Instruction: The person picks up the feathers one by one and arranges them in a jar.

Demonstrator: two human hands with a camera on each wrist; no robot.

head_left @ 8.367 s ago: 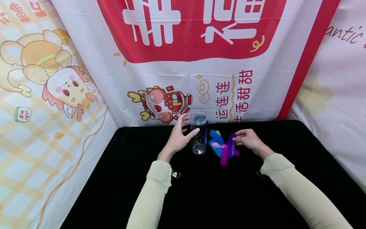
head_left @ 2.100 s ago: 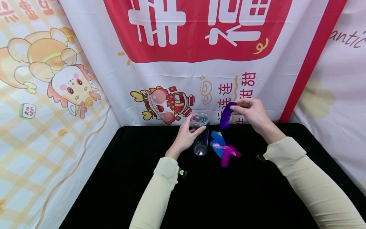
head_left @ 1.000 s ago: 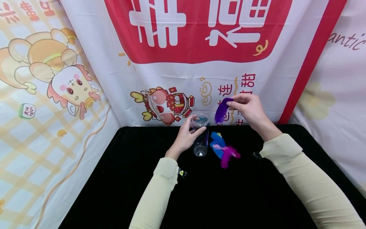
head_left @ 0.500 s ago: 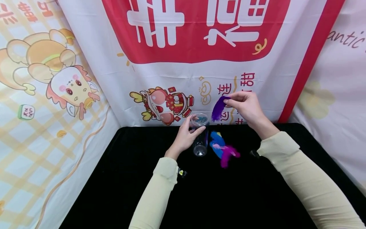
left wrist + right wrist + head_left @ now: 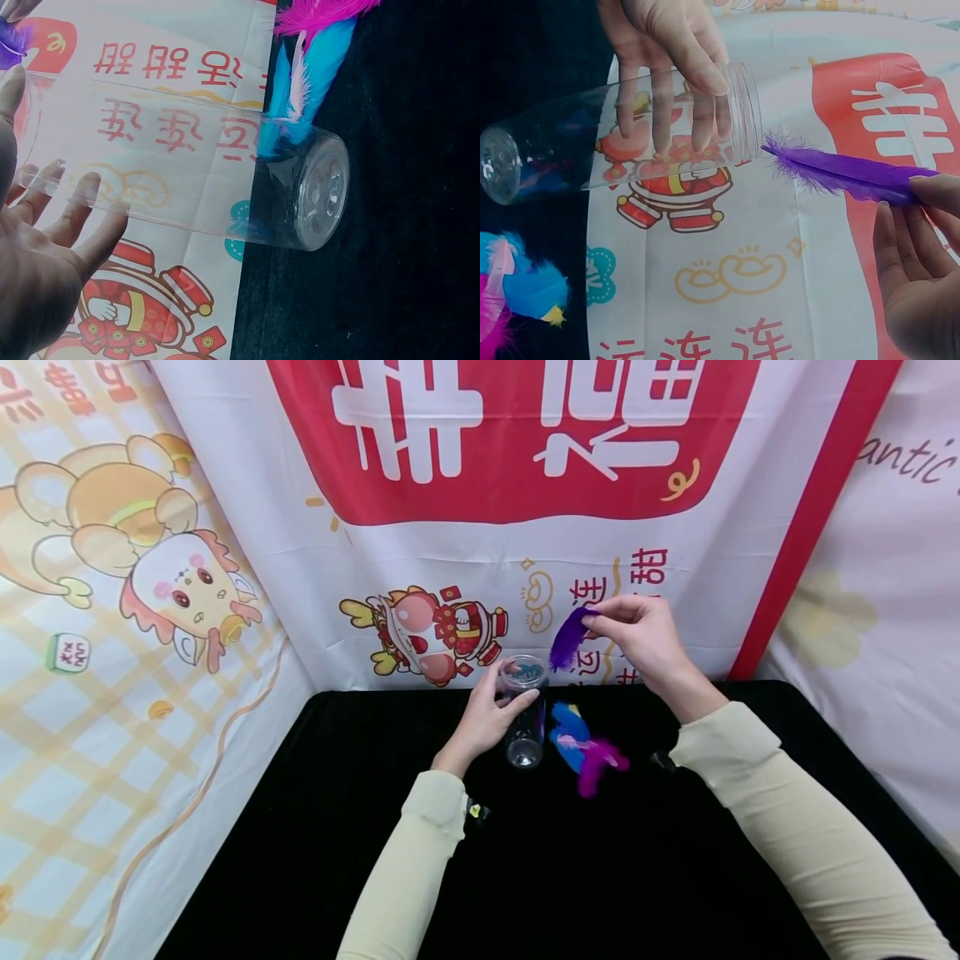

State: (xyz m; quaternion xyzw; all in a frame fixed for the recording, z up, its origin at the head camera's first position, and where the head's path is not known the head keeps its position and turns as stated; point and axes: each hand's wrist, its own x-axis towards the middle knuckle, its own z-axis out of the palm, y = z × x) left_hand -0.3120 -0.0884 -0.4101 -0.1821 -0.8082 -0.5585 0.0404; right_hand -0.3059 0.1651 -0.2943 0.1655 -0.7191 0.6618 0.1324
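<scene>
My left hand grips a clear plastic jar round its upper part, thumb on the near side. The jar stands upright on the black table, and its mouth has no lid on it. My right hand pinches a purple feather by one end. In the right wrist view the feather's fluffy quill end points at the jar's rim, just outside it. On the table to the right of the jar lie blue feathers with a yellow tip, a pale pink one and a magenta feather.
Black cloth covers the table. A printed white and red curtain hangs right behind its far edge. Another patterned curtain stands along the left side, and a pale one along the right.
Earlier my right hand picked the purple feather off the pile and lifted it. Over the last second it has drifted left, bringing the feather closer to the jar's mouth. My left hand keeps its place.
</scene>
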